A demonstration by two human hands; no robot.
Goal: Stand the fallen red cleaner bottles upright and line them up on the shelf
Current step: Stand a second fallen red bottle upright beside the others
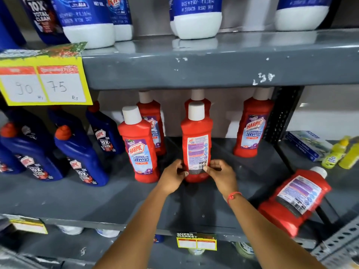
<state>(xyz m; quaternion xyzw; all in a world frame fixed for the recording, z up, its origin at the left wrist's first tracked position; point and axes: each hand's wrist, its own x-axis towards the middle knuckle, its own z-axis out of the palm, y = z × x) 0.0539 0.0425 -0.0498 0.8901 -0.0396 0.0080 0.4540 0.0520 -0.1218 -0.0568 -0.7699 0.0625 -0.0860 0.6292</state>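
A red cleaner bottle with a white cap stands upright mid-shelf, its back label facing me. My left hand and my right hand grip its base from either side. Another red bottle stands upright just left of it, front label out. Behind these stand two more red bottles, one at the back left and one mostly hidden by the held one. A further upright red bottle stands at the right. One red bottle lies fallen at the shelf's front right.
Dark blue cleaner bottles fill the grey shelf on the left. A black perforated upright bounds the bay on the right, with yellow bottles beyond. The shelf above carries blue-and-white bottles and a yellow price tag.
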